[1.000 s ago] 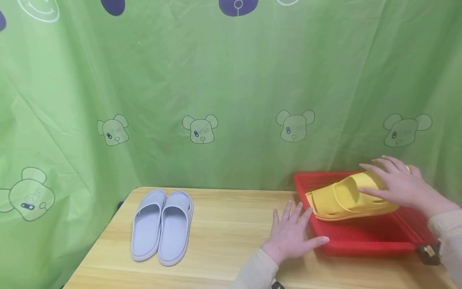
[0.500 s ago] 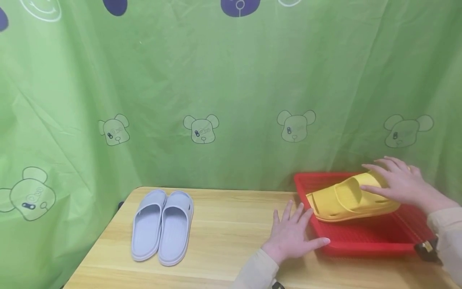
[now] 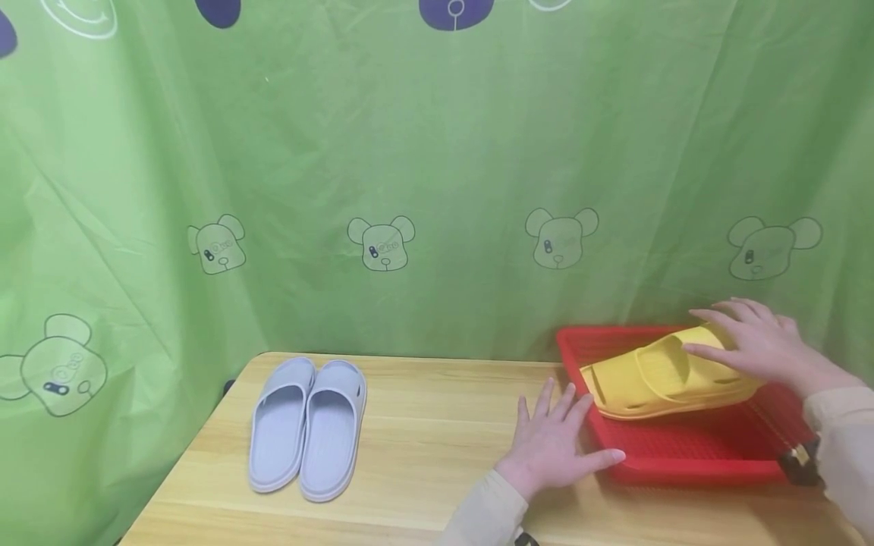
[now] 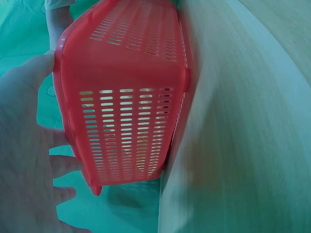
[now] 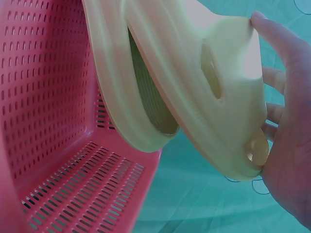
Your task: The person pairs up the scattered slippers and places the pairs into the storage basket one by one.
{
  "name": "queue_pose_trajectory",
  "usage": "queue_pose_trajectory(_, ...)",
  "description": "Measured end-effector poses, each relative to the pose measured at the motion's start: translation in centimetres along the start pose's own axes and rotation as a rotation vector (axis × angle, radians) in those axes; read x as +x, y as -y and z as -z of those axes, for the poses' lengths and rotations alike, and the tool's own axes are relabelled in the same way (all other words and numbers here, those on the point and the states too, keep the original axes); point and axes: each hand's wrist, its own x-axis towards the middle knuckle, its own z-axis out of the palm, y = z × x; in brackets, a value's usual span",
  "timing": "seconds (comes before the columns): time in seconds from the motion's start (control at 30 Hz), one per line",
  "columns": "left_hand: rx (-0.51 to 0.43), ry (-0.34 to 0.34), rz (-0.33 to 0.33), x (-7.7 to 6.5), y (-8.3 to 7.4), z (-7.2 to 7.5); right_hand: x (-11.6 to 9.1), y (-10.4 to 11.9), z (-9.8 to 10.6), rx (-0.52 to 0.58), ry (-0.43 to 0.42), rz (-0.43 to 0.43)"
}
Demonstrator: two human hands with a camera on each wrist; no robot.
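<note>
A pair of yellow slippers, one resting on the other, lies tilted in a red plastic basket (image 3: 696,472). The upper slipper (image 3: 621,381) covers most of the lower slipper (image 5: 116,87), which shows in the right wrist view. Over the upper one's toe end lies my right hand (image 3: 761,345); its thumb touches the upper and its fingers extend loosely along the far side. At the basket's left side is my left hand (image 3: 549,447), fingers spread and straight. In the left wrist view its thumb and fingertips touch the basket's rim (image 4: 59,82).
Two grey-blue slippers (image 3: 328,447) stand side by side at the left of the wooden table (image 3: 437,425). A green curtain (image 3: 437,152) with bear prints hangs behind the table. The basket sits near the back right.
Very little differs. My right wrist and sleeve have shifted slightly left, while the hand stays over the yellow slipper. My left hand keeps its place at the basket.
</note>
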Motion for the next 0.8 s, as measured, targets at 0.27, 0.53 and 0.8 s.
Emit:
queue_pose_trajectory(0.27,-0.011,0.009,0.001,0.0,0.0,0.1,0.7,-1.0,-0.4,0.011,0.035,-0.012)
queue_pose_trajectory(0.53,0.000,0.005,0.003,0.0,0.0,0.1,0.9,-1.7,-0.7,0.049,0.069,-0.018)
queue_pose_trajectory(0.8,-0.008,0.008,0.002,-0.1,0.0,0.0,1.3,-2.3,-0.8,0.097,0.095,-0.041)
